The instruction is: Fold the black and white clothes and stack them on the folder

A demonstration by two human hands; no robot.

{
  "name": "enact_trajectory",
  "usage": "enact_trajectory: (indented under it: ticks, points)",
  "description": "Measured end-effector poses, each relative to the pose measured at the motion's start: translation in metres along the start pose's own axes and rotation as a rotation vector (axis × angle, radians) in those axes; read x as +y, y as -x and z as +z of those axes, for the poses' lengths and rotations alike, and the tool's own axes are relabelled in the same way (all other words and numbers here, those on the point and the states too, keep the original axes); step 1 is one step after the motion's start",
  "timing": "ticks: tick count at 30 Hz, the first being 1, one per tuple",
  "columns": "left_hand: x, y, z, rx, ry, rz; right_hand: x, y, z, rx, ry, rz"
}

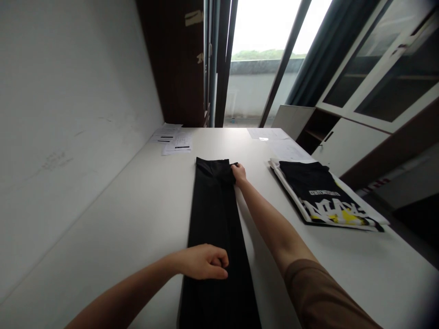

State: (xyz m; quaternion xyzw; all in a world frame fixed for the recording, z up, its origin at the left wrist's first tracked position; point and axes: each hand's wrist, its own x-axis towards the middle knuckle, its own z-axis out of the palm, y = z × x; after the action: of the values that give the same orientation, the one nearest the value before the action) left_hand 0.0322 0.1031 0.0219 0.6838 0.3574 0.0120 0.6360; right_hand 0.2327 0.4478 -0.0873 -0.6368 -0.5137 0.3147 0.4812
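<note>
A pair of black trousers point(216, 214), folded into a long strip, lies lengthwise on the white table point(137, 219) and runs out of view at the bottom. At its far right corner my right hand point(239, 173) is closed on the bunched black cloth. My left hand point(206, 262) is over the middle of the strip, its fingers curled in and the thumb pointing right. Nothing shows in that hand, and I cannot tell whether it touches the cloth.
To the right lies a stack of folded clothes point(322, 194), a black printed piece on top of white. Papers point(177, 142) rest at the table's far left, and more sheets point(267, 133) at the far right. A wall point(68, 114) borders the left side; cabinets point(363, 141) stand beyond the right edge.
</note>
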Motion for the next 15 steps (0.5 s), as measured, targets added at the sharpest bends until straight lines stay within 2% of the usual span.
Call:
enact_trajectory:
  ticks: [2,3,6,9,12,15]
  points:
    - [0.001,-0.002,-0.013,0.041,-0.072,0.026,0.004,-0.001,0.001,-0.029,0.035,-0.015]
    - [-0.001,-0.005,-0.024,0.131,-0.153,0.045,0.005,-0.001,0.002,-0.038,0.061,-0.042]
    - [-0.014,-0.024,-0.075,0.581,-0.462,0.062,0.008,0.006,0.005,-0.023,0.136,-0.15]
    - [-0.035,-0.055,-0.143,0.92,-0.625,-0.082,0.008,0.015,0.006,0.063,0.095,-0.2]
    - [-0.053,-0.089,-0.203,1.072,-0.668,-0.163,0.006,0.02,0.001,0.127,0.006,-0.198]
    - [-0.063,-0.12,-0.242,1.153,-0.719,-0.204,0.003,0.022,-0.005,0.11,-0.009,-0.194]
